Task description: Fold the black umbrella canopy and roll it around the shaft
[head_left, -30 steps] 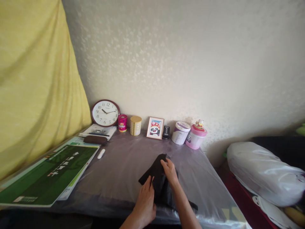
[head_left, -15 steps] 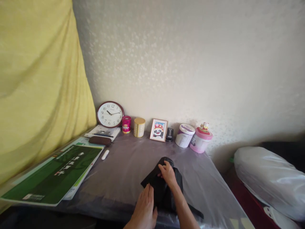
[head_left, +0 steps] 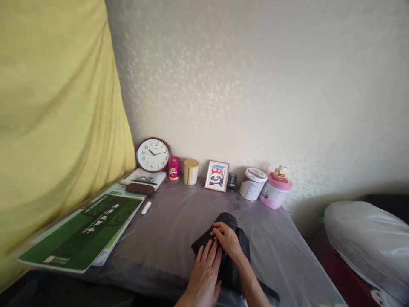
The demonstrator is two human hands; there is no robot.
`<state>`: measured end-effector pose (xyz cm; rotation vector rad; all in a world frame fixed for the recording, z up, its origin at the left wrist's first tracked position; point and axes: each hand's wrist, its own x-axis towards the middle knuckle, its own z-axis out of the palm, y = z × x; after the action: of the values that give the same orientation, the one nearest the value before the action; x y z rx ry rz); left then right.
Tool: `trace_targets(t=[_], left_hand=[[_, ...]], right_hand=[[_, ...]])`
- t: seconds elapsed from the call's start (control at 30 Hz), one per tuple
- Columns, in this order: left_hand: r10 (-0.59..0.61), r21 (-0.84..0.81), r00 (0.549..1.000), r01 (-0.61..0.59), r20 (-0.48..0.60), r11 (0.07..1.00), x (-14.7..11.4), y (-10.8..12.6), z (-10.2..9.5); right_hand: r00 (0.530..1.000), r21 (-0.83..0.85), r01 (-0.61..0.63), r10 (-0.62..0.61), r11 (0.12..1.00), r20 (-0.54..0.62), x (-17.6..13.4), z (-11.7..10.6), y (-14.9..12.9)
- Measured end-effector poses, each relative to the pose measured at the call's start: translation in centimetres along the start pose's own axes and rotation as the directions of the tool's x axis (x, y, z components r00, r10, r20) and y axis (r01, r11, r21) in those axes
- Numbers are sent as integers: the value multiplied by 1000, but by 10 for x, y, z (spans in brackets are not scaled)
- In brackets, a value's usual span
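A black fabric bundle (head_left: 227, 219) lies at the front of the table, with a rounded, rolled-looking far end. A narrow strap-like piece sticks out of it at the lower right; its exact kind is unclear. My left hand (head_left: 207, 265) rests flat on its near left part, fingers stretched out and slightly spread. On the upper part sits my right hand (head_left: 227, 239), its fingers bent and closed against the fabric, the fingertips close to those of my left hand. My right forearm covers part of the bundle.
Along the wall stand a clock (head_left: 154, 154), a pink tin (head_left: 174, 169), a yellow-lidded can (head_left: 191, 172), a panda picture frame (head_left: 217, 175), a white tub (head_left: 253, 184) and a pink tub (head_left: 275, 192). Green booklets (head_left: 79, 230) and a white stick-shaped object (head_left: 146, 207) lie left.
My left hand has moved forward and right onto the bundle, its fingers now flat and spread. The right hand has shifted slightly, its raised finger lowered. The view has turned slightly left.
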<state>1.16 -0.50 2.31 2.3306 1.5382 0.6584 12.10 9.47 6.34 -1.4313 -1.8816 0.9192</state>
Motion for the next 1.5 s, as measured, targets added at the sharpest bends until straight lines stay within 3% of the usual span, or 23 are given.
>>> trace_targets(t=[0.13,0.27,0.37,0.6,0.7,0.8,0.87,0.9,1.0,1.07,1.23,1.33,1.5], left_hand=[[-34,-62,997,38,62,997,-2,-3,0],[-106,-73,984,117,140,990,-3,1,-7],[-147,-44,972,158,183,987,-1,3,-8],[-209,14,933,214,294,977,4,7,-15],[-213,22,936,215,281,976,4,8,-18],[-187,-9,951,196,247,981,3,8,-18],[-191,-11,947,200,258,980,3,8,-18],[-199,-2,942,208,271,978,3,8,-19],[-214,8,935,221,282,975,3,8,-19],[-213,-10,937,224,275,974,4,7,-18],[-207,-43,947,224,247,974,4,5,-12],[-220,-37,945,236,242,971,3,5,-12],[-174,-64,965,190,194,980,-3,3,-14]], right_hand=[[984,-10,176,-176,984,-29,-16,-1,1],[914,-140,387,-399,911,-68,-26,-4,12],[876,-240,457,-480,856,-45,-17,-7,28],[873,-360,393,-467,846,-143,36,-13,66],[889,-366,310,-404,877,-216,54,-22,72],[870,-375,225,-359,899,-338,51,-28,65],[832,-366,265,-403,892,-381,35,-27,54],[828,-352,323,-442,878,-344,25,-24,49],[853,-320,466,-515,825,-83,-2,-11,38],[856,-330,487,-517,808,-2,-5,-5,39],[894,-402,344,-427,849,-135,31,-12,57],[907,-413,168,-305,895,-291,48,-26,68],[870,-293,-106,-54,950,-489,21,-56,95]])
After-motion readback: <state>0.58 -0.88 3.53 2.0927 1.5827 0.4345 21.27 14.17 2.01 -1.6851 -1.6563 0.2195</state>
